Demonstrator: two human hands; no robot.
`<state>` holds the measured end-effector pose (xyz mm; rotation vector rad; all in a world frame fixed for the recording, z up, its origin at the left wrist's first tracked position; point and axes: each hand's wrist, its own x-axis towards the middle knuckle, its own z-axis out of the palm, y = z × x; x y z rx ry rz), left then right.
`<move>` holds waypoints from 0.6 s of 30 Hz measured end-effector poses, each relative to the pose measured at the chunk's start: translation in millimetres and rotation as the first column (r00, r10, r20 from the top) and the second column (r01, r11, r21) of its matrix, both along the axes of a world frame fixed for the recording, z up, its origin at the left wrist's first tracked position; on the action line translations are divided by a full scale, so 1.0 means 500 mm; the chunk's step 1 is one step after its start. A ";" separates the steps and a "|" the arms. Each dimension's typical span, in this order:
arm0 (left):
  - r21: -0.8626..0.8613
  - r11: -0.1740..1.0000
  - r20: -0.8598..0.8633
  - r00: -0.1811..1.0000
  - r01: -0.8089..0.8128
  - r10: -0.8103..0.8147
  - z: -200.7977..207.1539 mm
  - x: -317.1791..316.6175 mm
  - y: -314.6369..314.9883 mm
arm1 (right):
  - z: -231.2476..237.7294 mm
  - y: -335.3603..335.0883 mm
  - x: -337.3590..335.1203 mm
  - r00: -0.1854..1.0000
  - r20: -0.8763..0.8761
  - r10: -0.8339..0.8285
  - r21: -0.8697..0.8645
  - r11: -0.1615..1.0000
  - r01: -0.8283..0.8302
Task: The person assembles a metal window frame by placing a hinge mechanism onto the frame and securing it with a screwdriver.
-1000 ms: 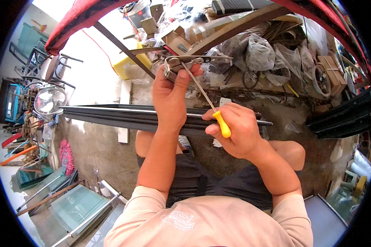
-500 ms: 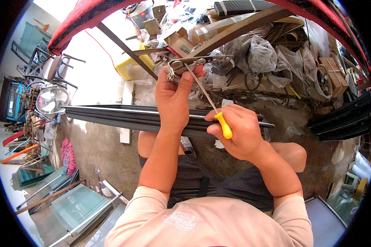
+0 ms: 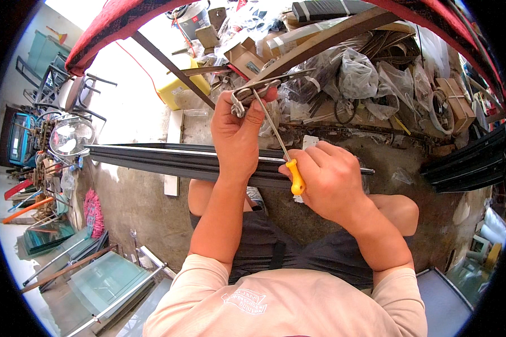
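My left hand point(image 3: 237, 135) is raised and grips a small grey metal bracket point(image 3: 252, 91) between thumb and fingers. My right hand point(image 3: 329, 177) is closed around the yellow handle of a screwdriver point(image 3: 284, 153); its thin steel shaft runs up and left, and its tip meets the bracket. Both hands are above a long dark metal frame profile point(image 3: 152, 160) that lies across my knees from left to right.
Behind the hands is a cluttered heap of plastic bags point(image 3: 365, 76), cardboard boxes point(image 3: 239, 53) and a yellow container point(image 3: 180, 87). More dark profiles point(image 3: 469, 165) lie at the right. Glass panes in metal frames point(image 3: 104, 281) lie at the lower left on the concrete floor.
Both hands shifted slightly right and upward in the picture with the bracket and screwdriver; their grips are unchanged.
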<state>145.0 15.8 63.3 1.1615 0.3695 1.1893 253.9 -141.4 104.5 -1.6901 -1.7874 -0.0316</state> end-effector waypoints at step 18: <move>0.074 0.996 -0.091 0.995 -0.040 0.046 0.005 -0.007 0.001 | -0.043 0.004 -0.002 0.980 -0.197 0.025 0.001 1.000 -0.025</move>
